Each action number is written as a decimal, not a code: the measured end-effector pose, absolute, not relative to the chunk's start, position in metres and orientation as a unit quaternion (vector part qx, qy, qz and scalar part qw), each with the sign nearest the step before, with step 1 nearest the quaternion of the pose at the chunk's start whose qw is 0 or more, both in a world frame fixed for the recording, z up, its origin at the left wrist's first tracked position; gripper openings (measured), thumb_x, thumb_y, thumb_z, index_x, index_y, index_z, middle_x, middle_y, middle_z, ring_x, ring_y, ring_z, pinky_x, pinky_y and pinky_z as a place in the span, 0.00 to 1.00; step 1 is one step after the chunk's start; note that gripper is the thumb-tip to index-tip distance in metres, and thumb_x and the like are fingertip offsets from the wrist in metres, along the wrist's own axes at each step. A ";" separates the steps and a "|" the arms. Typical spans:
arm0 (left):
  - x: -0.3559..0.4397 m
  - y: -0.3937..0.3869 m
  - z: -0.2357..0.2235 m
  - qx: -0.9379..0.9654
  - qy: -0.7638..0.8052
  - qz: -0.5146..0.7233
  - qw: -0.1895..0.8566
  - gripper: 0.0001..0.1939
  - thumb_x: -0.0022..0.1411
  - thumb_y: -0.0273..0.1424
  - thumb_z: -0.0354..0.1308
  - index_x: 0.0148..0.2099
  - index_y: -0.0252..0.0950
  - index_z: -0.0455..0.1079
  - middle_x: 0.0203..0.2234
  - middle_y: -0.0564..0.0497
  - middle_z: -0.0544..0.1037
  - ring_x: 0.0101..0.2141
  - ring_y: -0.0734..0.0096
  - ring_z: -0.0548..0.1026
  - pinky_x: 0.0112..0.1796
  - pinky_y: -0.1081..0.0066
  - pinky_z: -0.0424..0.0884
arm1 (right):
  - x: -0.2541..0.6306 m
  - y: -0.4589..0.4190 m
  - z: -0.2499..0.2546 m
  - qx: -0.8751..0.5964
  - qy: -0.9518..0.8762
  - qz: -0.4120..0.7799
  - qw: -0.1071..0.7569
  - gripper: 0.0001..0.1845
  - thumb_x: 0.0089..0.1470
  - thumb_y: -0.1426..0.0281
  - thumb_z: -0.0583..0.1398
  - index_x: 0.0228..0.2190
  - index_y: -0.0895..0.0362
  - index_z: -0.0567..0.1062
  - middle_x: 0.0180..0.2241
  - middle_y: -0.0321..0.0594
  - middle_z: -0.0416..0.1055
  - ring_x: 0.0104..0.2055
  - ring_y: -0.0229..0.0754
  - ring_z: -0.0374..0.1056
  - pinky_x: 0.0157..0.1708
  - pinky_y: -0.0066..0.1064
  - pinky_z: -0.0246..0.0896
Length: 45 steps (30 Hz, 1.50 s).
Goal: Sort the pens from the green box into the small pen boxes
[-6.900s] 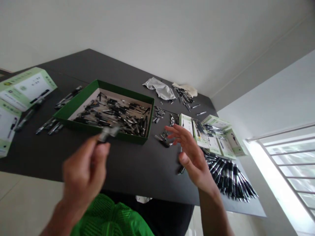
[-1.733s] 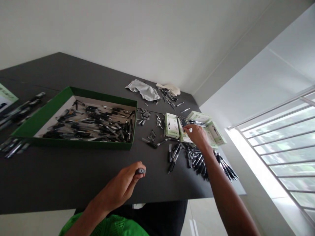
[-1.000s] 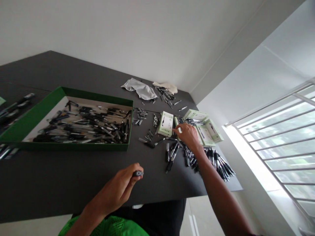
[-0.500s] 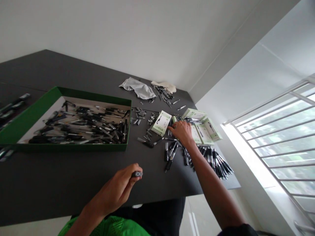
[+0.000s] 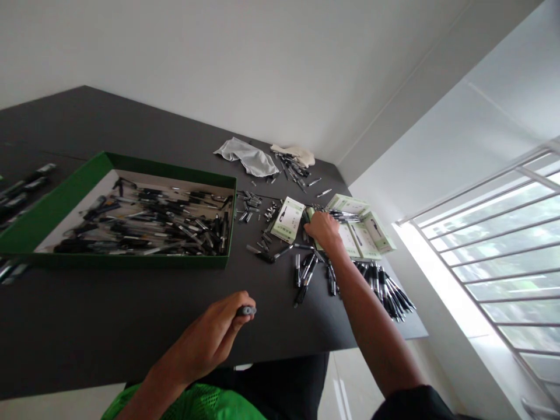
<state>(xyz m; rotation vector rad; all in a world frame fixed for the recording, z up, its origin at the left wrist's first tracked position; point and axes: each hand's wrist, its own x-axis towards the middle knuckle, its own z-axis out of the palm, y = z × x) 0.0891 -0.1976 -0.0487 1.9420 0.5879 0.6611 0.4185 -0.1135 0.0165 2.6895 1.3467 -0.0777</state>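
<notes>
My left hand (image 5: 214, 335) rests near the front edge of the dark table (image 5: 131, 303), fingers closed round a small dark pen part (image 5: 245, 311) whose end sticks out. My right hand (image 5: 322, 228) reaches far across to the small green-and-white boxes (image 5: 289, 219), lying between one tilted box and the open ones (image 5: 363, 233). Its fingers curl down among pen parts there; what they hold, if anything, is hidden. Loose black pens (image 5: 385, 289) lie just right of that forearm.
A large green tray (image 5: 56, 201) full of black and silver pen parts sits at the left. Grey and cream cloths (image 5: 247, 157) lie at the far edge with more pens. Small parts (image 5: 256, 207) are scattered between tray and boxes. A barred window is at the right.
My right hand has shifted left from the open boxes to the gap beside the single box, which has been turned and pushed left. My left hand has stayed put with its part.
</notes>
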 end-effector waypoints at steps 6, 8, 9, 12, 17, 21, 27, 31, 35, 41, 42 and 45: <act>0.090 -0.197 -0.046 0.763 0.247 0.317 0.507 0.13 0.79 0.36 0.45 0.41 0.40 0.66 0.31 0.53 0.73 0.32 0.71 0.73 0.39 0.76 0.69 | 0.432 -0.142 0.047 0.871 0.486 -0.025 -0.067 0.15 0.63 0.68 0.56 0.41 0.60 0.82 0.41 0.51 0.81 0.45 0.50 0.78 0.44 0.35 0.69; 0.091 -0.196 -0.046 0.745 0.252 0.337 0.518 0.14 0.79 0.36 0.44 0.40 0.40 0.65 0.30 0.54 0.71 0.31 0.71 0.71 0.36 0.76 0.68 | 0.420 -0.159 0.055 0.815 0.524 -0.091 -0.231 0.14 0.64 0.64 0.57 0.41 0.58 0.80 0.33 0.42 0.79 0.33 0.43 0.76 0.35 0.31 0.69; 0.092 -0.195 -0.046 0.736 0.258 0.344 0.523 0.15 0.79 0.37 0.43 0.39 0.39 0.65 0.29 0.54 0.70 0.30 0.71 0.69 0.34 0.75 0.66 | 0.410 -0.168 0.057 0.768 0.537 -0.149 -0.316 0.14 0.64 0.61 0.58 0.40 0.57 0.78 0.28 0.38 0.76 0.27 0.39 0.72 0.29 0.30 0.67; 0.093 -0.195 -0.048 0.713 0.279 0.357 0.535 0.16 0.79 0.39 0.43 0.38 0.39 0.64 0.28 0.56 0.66 0.28 0.72 0.65 0.31 0.74 0.63 | 0.362 -0.194 0.059 0.636 0.545 -0.333 -0.433 0.15 0.62 0.56 0.63 0.37 0.55 0.74 0.23 0.30 0.69 0.20 0.33 0.64 0.22 0.26 0.62; 0.092 -0.195 -0.047 0.700 0.296 0.368 0.535 0.18 0.79 0.42 0.43 0.39 0.38 0.65 0.28 0.55 0.67 0.28 0.71 0.67 0.31 0.73 0.63 | 0.291 -0.218 0.053 0.560 0.563 -0.395 -0.462 0.12 0.62 0.59 0.65 0.37 0.55 0.75 0.30 0.35 0.74 0.23 0.31 0.63 0.21 0.24 0.60; 0.092 -0.195 -0.046 0.699 0.305 0.366 0.534 0.19 0.79 0.43 0.43 0.40 0.38 0.66 0.28 0.54 0.69 0.29 0.71 0.69 0.32 0.73 0.65 | 0.276 -0.221 0.051 0.574 0.577 -0.317 -0.487 0.11 0.62 0.60 0.65 0.36 0.55 0.77 0.28 0.36 0.76 0.24 0.34 0.65 0.24 0.26 0.63; 0.092 -0.194 -0.047 0.707 0.301 0.361 0.529 0.18 0.79 0.41 0.43 0.41 0.37 0.67 0.30 0.54 0.70 0.30 0.70 0.70 0.34 0.73 0.66 | 0.275 -0.223 0.056 0.588 0.600 -0.251 -0.481 0.09 0.63 0.62 0.64 0.38 0.54 0.80 0.30 0.37 0.78 0.26 0.36 0.66 0.26 0.29 0.62; 0.092 -0.193 -0.045 0.715 0.304 0.359 0.517 0.17 0.79 0.40 0.43 0.41 0.37 0.67 0.29 0.55 0.70 0.29 0.71 0.69 0.33 0.73 0.65 | 0.273 -0.224 0.061 0.594 0.624 -0.212 -0.462 0.07 0.63 0.65 0.64 0.36 0.54 0.80 0.29 0.35 0.77 0.26 0.35 0.66 0.28 0.29 0.62; 0.091 -0.193 -0.043 0.727 0.310 0.354 0.500 0.15 0.79 0.38 0.44 0.40 0.38 0.66 0.28 0.56 0.69 0.27 0.72 0.68 0.32 0.74 0.64 | 0.272 -0.228 0.068 0.587 0.664 -0.167 -0.432 0.05 0.62 0.67 0.64 0.36 0.54 0.81 0.24 0.31 0.72 0.24 0.34 0.65 0.28 0.28 0.61; 0.092 -0.193 -0.042 0.731 0.312 0.349 0.496 0.14 0.78 0.36 0.45 0.40 0.38 0.67 0.28 0.56 0.71 0.27 0.72 0.68 0.31 0.74 0.63 | 0.270 -0.231 0.071 0.595 0.689 -0.136 -0.390 0.04 0.62 0.67 0.65 0.35 0.52 0.81 0.24 0.31 0.74 0.25 0.36 0.68 0.32 0.31 0.63; 0.092 -0.193 -0.042 0.731 0.308 0.349 0.499 0.14 0.78 0.36 0.45 0.40 0.38 0.67 0.28 0.56 0.71 0.26 0.72 0.68 0.31 0.74 0.63 | 0.270 -0.230 0.070 0.597 0.693 -0.140 -0.379 0.04 0.62 0.67 0.65 0.35 0.52 0.81 0.25 0.31 0.74 0.25 0.36 0.68 0.33 0.31 0.64; 0.092 -0.193 -0.042 0.730 0.304 0.353 0.501 0.14 0.78 0.36 0.45 0.40 0.38 0.67 0.28 0.56 0.71 0.27 0.72 0.69 0.31 0.74 0.64 | 0.270 -0.226 0.064 0.602 0.693 -0.163 -0.362 0.05 0.63 0.67 0.64 0.36 0.52 0.82 0.27 0.32 0.77 0.27 0.37 0.70 0.36 0.33 0.65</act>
